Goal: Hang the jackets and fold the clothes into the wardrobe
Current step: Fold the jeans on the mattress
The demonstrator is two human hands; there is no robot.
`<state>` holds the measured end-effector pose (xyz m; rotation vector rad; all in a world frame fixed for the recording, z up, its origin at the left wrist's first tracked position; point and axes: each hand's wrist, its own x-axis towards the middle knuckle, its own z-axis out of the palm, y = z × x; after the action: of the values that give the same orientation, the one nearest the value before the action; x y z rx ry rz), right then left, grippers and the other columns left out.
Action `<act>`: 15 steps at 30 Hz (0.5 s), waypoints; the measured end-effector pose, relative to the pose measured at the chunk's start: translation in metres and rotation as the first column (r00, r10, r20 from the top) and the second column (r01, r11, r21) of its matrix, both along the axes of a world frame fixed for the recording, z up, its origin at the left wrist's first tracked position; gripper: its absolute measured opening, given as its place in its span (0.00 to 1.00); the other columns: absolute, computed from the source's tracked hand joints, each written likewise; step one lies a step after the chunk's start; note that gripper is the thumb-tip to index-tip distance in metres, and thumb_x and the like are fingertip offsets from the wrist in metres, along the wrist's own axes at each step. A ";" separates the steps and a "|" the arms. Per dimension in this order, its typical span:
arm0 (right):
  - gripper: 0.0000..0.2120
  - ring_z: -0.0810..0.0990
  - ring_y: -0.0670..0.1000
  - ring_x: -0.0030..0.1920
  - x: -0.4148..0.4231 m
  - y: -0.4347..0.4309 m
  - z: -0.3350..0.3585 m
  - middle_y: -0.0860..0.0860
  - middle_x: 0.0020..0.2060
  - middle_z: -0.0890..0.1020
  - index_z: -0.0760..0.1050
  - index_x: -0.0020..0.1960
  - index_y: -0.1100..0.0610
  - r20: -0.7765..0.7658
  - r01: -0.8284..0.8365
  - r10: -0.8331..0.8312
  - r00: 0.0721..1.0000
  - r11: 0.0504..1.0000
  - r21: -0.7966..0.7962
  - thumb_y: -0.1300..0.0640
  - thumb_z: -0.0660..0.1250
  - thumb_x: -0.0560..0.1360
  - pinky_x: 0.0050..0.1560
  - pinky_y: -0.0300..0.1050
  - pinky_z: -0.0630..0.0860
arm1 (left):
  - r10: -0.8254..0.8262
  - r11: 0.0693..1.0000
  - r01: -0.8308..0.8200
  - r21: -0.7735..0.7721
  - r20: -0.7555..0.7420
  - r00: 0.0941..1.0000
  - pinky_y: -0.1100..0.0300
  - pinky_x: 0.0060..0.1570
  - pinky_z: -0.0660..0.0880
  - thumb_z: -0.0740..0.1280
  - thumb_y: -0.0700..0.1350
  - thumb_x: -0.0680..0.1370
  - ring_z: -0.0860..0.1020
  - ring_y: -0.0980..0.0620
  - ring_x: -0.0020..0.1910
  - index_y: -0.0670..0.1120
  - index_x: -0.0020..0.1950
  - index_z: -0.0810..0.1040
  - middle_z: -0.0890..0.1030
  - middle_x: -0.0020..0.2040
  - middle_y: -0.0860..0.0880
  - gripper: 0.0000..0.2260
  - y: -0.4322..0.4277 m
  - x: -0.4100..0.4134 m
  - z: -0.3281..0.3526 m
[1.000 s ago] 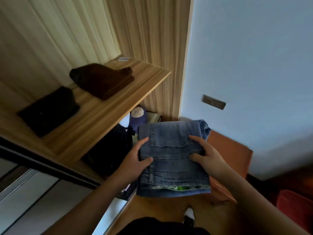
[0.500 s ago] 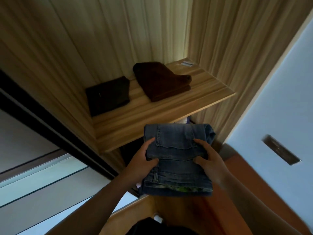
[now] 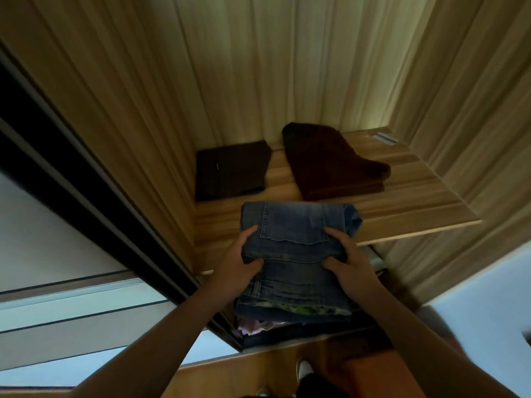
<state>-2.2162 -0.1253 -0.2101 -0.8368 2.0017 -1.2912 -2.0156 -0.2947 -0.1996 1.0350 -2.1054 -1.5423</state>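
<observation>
Jeans [image 3: 293,225], gripped by the left hand [image 3: 240,267] and right hand [image 3: 352,264], now reach over the shelf [image 3: 416,205].

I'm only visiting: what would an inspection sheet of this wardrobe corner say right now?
Surface: wooden shelf.
Job's things: folded jeans, far end over the shelf's front edge; black folded garment and brown folded garment lie on the shelf, apart.
Clutter: small label at the shelf's back corner; clothes heaped below, partly hidden.
Grippers: left hand and right hand each grip one side of the jeans.
Cables: nothing seen.
Surroundings: wardrobe walls, sliding door left, pale wall right.
</observation>
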 end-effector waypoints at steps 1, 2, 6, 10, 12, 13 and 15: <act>0.29 0.73 0.49 0.62 -0.005 -0.009 -0.001 0.46 0.65 0.71 0.67 0.74 0.42 -0.009 -0.020 0.020 1.000 1.000 -0.005 0.64 0.68 0.79 0.62 0.47 0.73 | 0.025 1.000 -0.025 -0.006 0.000 1.000 0.75 0.53 0.72 0.68 0.33 0.78 0.74 0.67 0.58 0.58 0.73 0.66 0.73 0.63 0.60 0.30 -0.006 -0.003 -0.001; 0.29 0.72 0.48 0.62 -0.010 -0.018 -0.001 0.46 0.66 0.70 0.67 0.74 0.43 -0.014 -0.044 0.043 0.999 0.999 -0.015 0.64 0.67 0.79 0.61 0.45 0.72 | 0.051 0.999 -0.050 -0.015 0.004 0.999 0.73 0.56 0.72 0.69 0.33 0.78 0.74 0.63 0.61 0.59 0.73 0.66 0.72 0.64 0.59 0.30 -0.012 -0.007 -0.002; 0.30 0.72 0.48 0.64 -0.038 -0.055 -0.004 0.46 0.68 0.69 0.64 0.77 0.43 -0.080 -0.174 0.175 0.981 0.985 0.012 0.62 0.68 0.79 0.63 0.47 0.73 | 0.125 0.992 -0.126 -0.004 -0.004 0.992 0.70 0.59 0.74 0.68 0.32 0.79 0.74 0.59 0.64 0.55 0.75 0.66 0.72 0.64 0.60 0.30 -0.031 -0.027 0.001; 0.30 0.71 0.48 0.65 -0.071 -0.101 -0.001 0.47 0.71 0.68 0.63 0.78 0.44 -0.069 -0.274 0.275 0.959 0.961 0.022 0.61 0.67 0.80 0.64 0.46 0.73 | 0.208 0.978 -0.208 0.011 -0.004 0.978 0.65 0.63 0.75 0.67 0.30 0.79 0.72 0.56 0.65 0.50 0.77 0.66 0.72 0.68 0.54 0.30 -0.058 -0.051 0.003; 0.30 0.71 0.49 0.67 -0.083 -0.126 0.001 0.49 0.72 0.69 0.63 0.78 0.47 -0.096 -0.300 0.301 0.949 0.954 0.026 0.62 0.67 0.80 0.65 0.46 0.72 | 0.262 0.965 -0.262 0.005 -0.006 0.965 0.73 0.56 0.74 0.65 0.28 0.79 0.72 0.58 0.62 0.47 0.77 0.66 0.72 0.62 0.60 0.29 -0.072 -0.063 0.006; 0.29 0.71 0.50 0.68 -0.088 -0.139 0.000 0.50 0.73 0.69 0.63 0.78 0.48 -0.125 -0.309 0.310 0.943 0.951 0.028 0.61 0.67 0.80 0.66 0.48 0.72 | 0.290 0.957 -0.290 -0.002 -0.003 0.957 0.75 0.53 0.74 0.65 0.27 0.78 0.72 0.59 0.60 0.47 0.76 0.67 0.70 0.59 0.63 0.28 -0.079 -0.068 0.009; 0.28 0.72 0.53 0.69 -0.095 -0.164 0.002 0.51 0.73 0.69 0.64 0.78 0.48 -0.157 -0.336 0.338 0.928 0.941 0.040 0.60 0.67 0.81 0.68 0.52 0.72 | 0.337 0.941 -0.336 -0.028 0.015 0.942 0.72 0.52 0.76 0.65 0.27 0.78 0.74 0.62 0.54 0.48 0.74 0.69 0.71 0.56 0.63 0.28 -0.098 -0.075 0.011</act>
<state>-2.3113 -0.2889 -0.2083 -1.2536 1.8768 -1.0399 -2.0901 -0.3930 -0.1883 1.3253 -1.8340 -1.3387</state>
